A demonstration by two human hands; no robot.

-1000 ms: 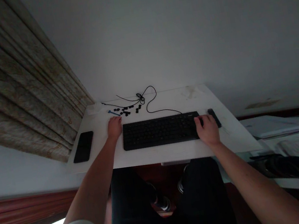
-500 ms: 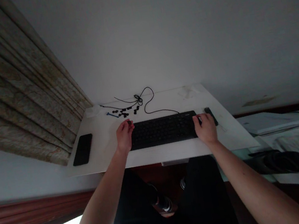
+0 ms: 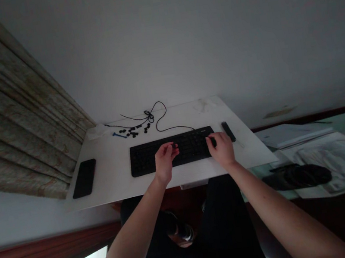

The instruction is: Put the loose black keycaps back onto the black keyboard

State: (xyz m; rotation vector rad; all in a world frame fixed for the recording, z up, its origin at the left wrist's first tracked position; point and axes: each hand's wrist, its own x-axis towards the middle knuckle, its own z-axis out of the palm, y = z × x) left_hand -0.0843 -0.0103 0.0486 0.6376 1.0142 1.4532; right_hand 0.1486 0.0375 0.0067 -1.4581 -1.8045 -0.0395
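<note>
A black keyboard lies on the white table, its cable running off the far edge. My left hand is above the middle of the keyboard, with thumb and fingers pinched on a small dark piece that looks like a keycap. Over the keyboard's right end, my right hand is closed with curled fingers and seems to grip that end; its fingertips are partly hidden. Several loose black keycaps are scattered behind the keyboard, beside a small blue tool.
The white table bears a black phone at left and a dark slim object at right. A bundled black cable lies at the back by the wall. A curtain hangs at left; papers and a black item are at right.
My left hand has moved right, from the keyboard's left end to above its middle, still pinching the small piece. My right hand stays at the right end. The whole view has shifted somewhat.
</note>
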